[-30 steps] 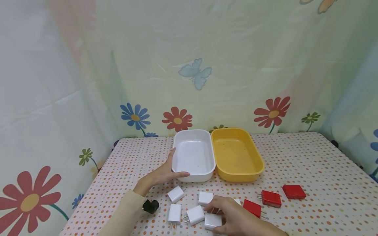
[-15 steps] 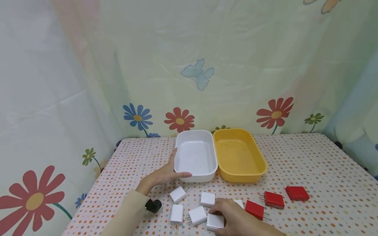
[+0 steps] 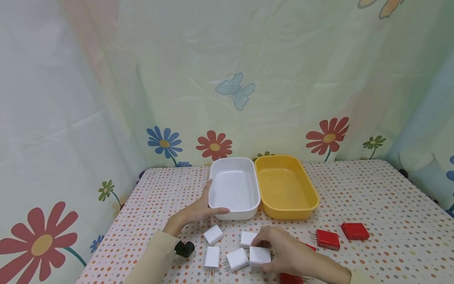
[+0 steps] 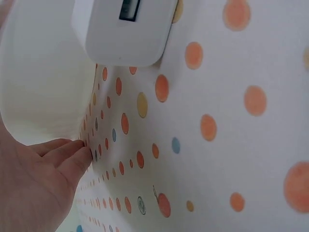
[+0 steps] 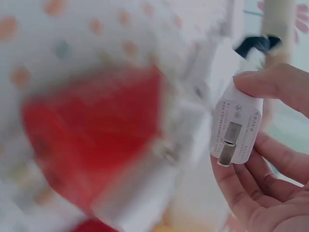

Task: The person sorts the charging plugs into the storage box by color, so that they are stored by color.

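In the head view my left hand point(image 3: 195, 210) rests against the left side and near corner of the white tray point(image 3: 234, 215), thumb and fingers spread. Its extended fingers lie beside the tray wall point(image 4: 43, 72) in the left wrist view, where the hand point(image 4: 38, 179) shows at lower left. My right hand point(image 3: 289, 252) pinches a white charger point(image 3: 259, 255) between thumb and fingers. The right wrist view shows that charger point(image 5: 236, 128) off the cloth, metal prongs towards the camera, held in the hand point(image 5: 270, 188).
Right of the white tray stands a yellow tray point(image 3: 286, 213). More white chargers point(image 3: 212, 257) lie between the hands, with a black object point(image 3: 184, 249) to their left. Red chargers point(image 3: 328, 239) lie around and beyond my right hand on the dotted cloth.
My right hand has closed its pinch on the white charger and raised it slightly. A red charger now shows below that hand. My left hand stays against the white tray.
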The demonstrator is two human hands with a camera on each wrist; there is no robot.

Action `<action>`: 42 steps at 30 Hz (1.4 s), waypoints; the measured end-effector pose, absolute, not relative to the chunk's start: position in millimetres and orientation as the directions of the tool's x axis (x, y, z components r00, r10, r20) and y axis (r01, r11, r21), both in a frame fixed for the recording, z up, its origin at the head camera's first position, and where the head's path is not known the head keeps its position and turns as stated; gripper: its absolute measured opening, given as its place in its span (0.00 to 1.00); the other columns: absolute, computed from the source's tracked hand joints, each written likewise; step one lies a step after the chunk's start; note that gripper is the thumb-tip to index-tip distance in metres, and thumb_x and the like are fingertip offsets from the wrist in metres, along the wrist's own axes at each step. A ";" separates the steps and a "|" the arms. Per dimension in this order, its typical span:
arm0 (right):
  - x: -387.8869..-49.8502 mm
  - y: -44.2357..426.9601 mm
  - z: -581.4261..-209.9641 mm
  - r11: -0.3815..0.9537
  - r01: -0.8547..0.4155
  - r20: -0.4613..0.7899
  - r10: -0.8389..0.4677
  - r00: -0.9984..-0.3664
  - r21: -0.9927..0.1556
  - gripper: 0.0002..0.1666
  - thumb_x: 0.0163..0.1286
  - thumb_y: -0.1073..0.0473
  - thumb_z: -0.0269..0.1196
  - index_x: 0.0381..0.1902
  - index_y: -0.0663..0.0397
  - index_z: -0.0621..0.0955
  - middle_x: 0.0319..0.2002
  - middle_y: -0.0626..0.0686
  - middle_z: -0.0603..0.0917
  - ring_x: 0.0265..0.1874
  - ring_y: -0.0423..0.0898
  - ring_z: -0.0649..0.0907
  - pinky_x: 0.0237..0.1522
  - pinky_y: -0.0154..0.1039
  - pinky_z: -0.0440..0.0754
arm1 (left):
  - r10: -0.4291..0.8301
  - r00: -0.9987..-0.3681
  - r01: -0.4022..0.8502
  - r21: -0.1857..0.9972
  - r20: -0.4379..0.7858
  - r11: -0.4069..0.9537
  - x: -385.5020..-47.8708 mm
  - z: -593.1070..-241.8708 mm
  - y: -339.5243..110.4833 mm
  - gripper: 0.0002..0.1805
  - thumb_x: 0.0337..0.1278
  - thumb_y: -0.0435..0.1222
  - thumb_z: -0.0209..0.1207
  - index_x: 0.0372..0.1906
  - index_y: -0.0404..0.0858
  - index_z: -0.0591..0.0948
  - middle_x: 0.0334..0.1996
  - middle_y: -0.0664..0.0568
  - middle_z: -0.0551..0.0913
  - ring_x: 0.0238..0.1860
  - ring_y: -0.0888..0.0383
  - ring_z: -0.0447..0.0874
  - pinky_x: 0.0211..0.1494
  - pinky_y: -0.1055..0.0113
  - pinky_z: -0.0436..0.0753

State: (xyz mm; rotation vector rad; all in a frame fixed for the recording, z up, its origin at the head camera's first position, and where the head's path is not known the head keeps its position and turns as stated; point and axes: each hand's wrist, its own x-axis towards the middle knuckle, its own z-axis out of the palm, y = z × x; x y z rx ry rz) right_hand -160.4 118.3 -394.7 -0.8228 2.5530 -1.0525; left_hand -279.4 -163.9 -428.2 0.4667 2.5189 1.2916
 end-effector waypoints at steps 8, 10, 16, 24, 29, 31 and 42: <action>-193.5 121.8 -347.4 0.580 -0.558 0.232 -0.541 -0.808 -0.593 0.23 0.53 0.64 0.83 0.46 0.57 0.88 0.42 0.46 0.87 0.39 0.41 0.82 0.47 0.42 0.87 | 0.412 -0.908 0.169 0.831 -0.079 0.531 -280.4 -429.0 -164.6 0.72 0.54 0.61 0.72 0.85 0.45 0.32 0.79 0.36 0.56 0.73 0.39 0.66 0.71 0.34 0.67; -204.6 121.2 -340.3 0.590 -0.571 0.271 -0.522 -0.809 -0.571 0.22 0.53 0.66 0.82 0.46 0.60 0.87 0.42 0.48 0.87 0.40 0.44 0.83 0.48 0.47 0.87 | 0.416 -0.906 0.169 0.833 -0.080 0.527 -280.5 -429.4 -164.4 0.72 0.54 0.60 0.72 0.85 0.45 0.32 0.79 0.36 0.56 0.73 0.39 0.66 0.72 0.34 0.67; -240.9 113.2 -331.6 0.609 -0.538 0.263 -0.485 -0.834 -0.583 0.20 0.57 0.67 0.80 0.47 0.64 0.88 0.41 0.52 0.88 0.41 0.49 0.84 0.52 0.53 0.86 | 0.399 -0.911 0.140 0.829 -0.107 0.541 -280.9 -430.0 -164.3 0.72 0.53 0.62 0.72 0.85 0.48 0.32 0.81 0.38 0.54 0.75 0.40 0.64 0.73 0.35 0.65; -280.5 96.4 -343.6 0.639 -0.466 0.190 -0.453 -0.871 -0.613 0.20 0.57 0.65 0.80 0.47 0.65 0.88 0.39 0.53 0.88 0.38 0.48 0.84 0.47 0.44 0.87 | 0.431 -0.899 0.167 0.843 -0.083 0.511 -281.8 -429.0 -164.2 0.72 0.54 0.61 0.72 0.84 0.48 0.31 0.80 0.39 0.54 0.74 0.42 0.64 0.73 0.35 0.65; -288.1 87.1 -360.9 0.640 -0.413 0.118 -0.451 -0.885 -0.648 0.20 0.57 0.67 0.80 0.48 0.65 0.88 0.39 0.53 0.89 0.38 0.48 0.84 0.49 0.44 0.87 | 0.440 -0.895 0.175 0.845 -0.078 0.505 -282.1 -429.7 -164.5 0.70 0.56 0.59 0.71 0.84 0.49 0.31 0.80 0.40 0.55 0.73 0.43 0.66 0.72 0.36 0.66; -288.3 83.6 -366.6 0.645 -0.402 0.093 -0.457 -0.885 -0.650 0.20 0.57 0.68 0.80 0.47 0.65 0.88 0.39 0.53 0.89 0.38 0.48 0.84 0.50 0.44 0.87 | 0.437 -0.896 0.175 0.841 -0.079 0.511 -281.7 -429.8 -165.0 0.70 0.57 0.59 0.71 0.84 0.48 0.31 0.80 0.40 0.55 0.73 0.43 0.66 0.72 0.36 0.66; -287.1 67.3 -382.5 0.694 -0.437 0.034 -0.512 -0.858 -0.572 0.14 0.56 0.72 0.78 0.41 0.63 0.89 0.34 0.51 0.87 0.34 0.45 0.81 0.48 0.42 0.86 | 0.419 -0.903 0.159 0.835 -0.091 0.526 -280.4 -430.1 -165.2 0.71 0.55 0.61 0.72 0.85 0.49 0.31 0.80 0.39 0.54 0.73 0.42 0.65 0.72 0.37 0.67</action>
